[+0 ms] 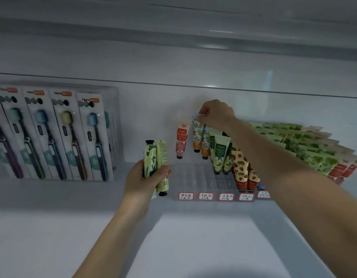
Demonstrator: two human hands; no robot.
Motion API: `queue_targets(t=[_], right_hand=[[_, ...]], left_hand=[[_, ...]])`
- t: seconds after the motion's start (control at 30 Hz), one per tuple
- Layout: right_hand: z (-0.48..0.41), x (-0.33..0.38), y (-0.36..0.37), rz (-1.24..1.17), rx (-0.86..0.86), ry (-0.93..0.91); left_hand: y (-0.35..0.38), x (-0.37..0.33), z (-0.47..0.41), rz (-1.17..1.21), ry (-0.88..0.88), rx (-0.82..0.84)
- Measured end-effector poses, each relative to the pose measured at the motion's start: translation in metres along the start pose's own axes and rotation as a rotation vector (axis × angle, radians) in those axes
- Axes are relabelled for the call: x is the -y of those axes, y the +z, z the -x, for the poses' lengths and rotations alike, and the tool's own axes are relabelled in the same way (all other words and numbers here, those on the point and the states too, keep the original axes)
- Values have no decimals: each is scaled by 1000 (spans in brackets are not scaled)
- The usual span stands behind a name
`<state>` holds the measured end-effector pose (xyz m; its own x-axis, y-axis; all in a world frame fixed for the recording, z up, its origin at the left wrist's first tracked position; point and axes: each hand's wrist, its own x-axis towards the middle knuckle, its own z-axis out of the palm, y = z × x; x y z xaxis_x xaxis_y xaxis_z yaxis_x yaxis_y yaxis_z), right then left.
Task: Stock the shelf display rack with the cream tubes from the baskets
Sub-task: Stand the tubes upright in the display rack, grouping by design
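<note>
Though the toothbrush packs (pixel 53 135) leaned well left of the clear display rack (pixel 195 177), what mattered to me sat closer in. My left hand (pixel 143 181) hung just left of the rack's front corner. Its fingers curled round two yellow-green tubes (pixel 156 157), both near upright, one cap up and one cap down. Further right, a pink tube (pixel 181 137) stood cap-down in the rack's back row. Beside it my right hand (pixel 215 114) pinched the crimped end of an orange-patterned tube (pixel 197 135), upright over a back slot. I judged that hand the nearer one for seating it straight down. Strawberry tubes (pixel 240 167) filled the rack's right side, and a fan of more tubes (pixel 304 145) lay beyond its right end. The front slots behind the handwritten labels (pixel 206 196) looked unfilled. Everything rested on a white shelf (pixel 193 237) beneath another shelf.
</note>
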<state>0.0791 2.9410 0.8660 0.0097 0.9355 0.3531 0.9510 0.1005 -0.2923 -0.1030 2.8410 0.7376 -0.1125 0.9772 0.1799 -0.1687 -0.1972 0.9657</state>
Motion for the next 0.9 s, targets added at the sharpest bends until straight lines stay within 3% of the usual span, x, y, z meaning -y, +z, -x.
queue_targets(t=[0.43,0.9], right_hand=[[0,-4,15,119,-1,-58],[-7,-1,15,46,102,-64]], left_hand=[[1,5,0,-12,-9,18],[0,6,1,-8,-16,31]])
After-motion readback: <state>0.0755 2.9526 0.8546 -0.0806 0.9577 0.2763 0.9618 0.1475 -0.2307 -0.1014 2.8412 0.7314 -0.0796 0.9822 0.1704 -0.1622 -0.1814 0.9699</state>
